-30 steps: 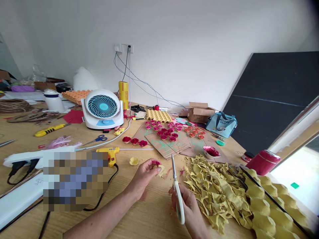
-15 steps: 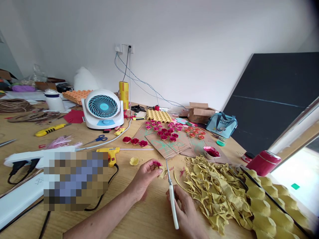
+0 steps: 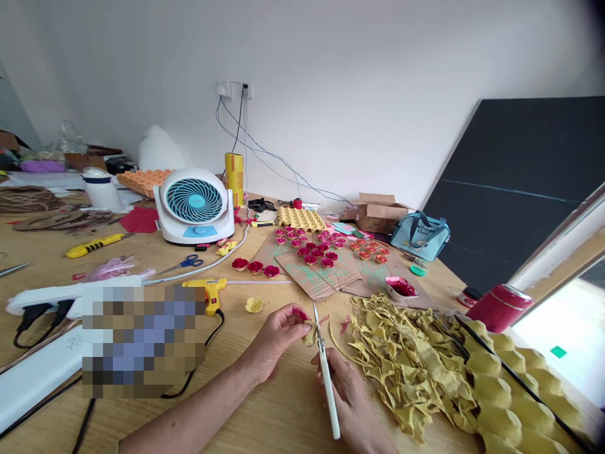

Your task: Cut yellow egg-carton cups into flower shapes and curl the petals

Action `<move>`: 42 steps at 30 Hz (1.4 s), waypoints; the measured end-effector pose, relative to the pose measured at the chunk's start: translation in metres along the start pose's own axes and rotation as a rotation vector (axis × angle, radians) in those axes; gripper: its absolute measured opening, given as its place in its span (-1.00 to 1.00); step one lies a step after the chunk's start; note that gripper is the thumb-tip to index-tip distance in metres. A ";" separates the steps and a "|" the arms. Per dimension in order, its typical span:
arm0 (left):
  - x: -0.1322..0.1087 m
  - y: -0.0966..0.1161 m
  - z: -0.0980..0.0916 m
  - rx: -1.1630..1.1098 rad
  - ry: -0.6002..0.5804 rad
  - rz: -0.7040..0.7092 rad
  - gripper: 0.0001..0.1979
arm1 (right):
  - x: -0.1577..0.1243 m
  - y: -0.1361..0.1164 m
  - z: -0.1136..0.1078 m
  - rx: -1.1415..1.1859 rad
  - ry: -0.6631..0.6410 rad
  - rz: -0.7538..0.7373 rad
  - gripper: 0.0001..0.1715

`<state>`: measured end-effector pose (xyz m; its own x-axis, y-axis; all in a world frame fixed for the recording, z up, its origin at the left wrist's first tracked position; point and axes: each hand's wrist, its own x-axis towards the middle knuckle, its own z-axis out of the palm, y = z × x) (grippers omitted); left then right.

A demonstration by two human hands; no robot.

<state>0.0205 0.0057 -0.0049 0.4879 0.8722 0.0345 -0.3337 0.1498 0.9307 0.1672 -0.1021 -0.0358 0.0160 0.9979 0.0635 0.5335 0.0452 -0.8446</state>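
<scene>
My left hand (image 3: 275, 337) pinches a small yellow egg-carton piece (image 3: 309, 331) with red paint on its fingertips, low over the wooden table (image 3: 265, 416). My right hand (image 3: 350, 403) grips white-handled scissors (image 3: 325, 372), blades pointing up and touching the piece. A heap of yellow carton scraps (image 3: 406, 359) lies right of both hands. A small yellow paper flower (image 3: 254, 305) sits just left of my left hand.
A yellow glue gun (image 3: 208, 292) and its black cord lie left of my hands. Red paper flowers on cardboard (image 3: 312, 255), a red paint dish (image 3: 401, 288), a white fan (image 3: 195, 206), blue scissors (image 3: 186, 263), a blue bag (image 3: 420, 236) and a red jar (image 3: 498, 307) stand further back.
The scissors swung from right of the piece in toward it; their blades now meet the carton piece. My left hand stayed nearly in place.
</scene>
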 end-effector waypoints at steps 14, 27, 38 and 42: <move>-0.004 0.004 0.003 0.059 -0.028 0.010 -0.80 | -0.002 0.003 -0.001 0.062 -0.043 -0.110 -0.50; -0.005 0.003 0.004 0.008 -0.036 -0.013 -0.78 | -0.002 0.007 0.001 0.032 0.019 -0.180 -0.57; -0.007 0.004 0.005 -0.037 -0.041 -0.023 -0.76 | -0.002 0.009 0.001 -0.043 0.103 -0.274 -0.53; -0.007 0.003 0.005 -0.050 -0.037 -0.029 -0.76 | -0.001 0.011 0.003 -0.011 0.060 -0.234 -0.58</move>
<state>0.0201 -0.0021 -0.0001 0.5269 0.8496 0.0225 -0.3583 0.1981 0.9123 0.1709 -0.1024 -0.0467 -0.0587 0.9556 0.2887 0.5382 0.2738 -0.7971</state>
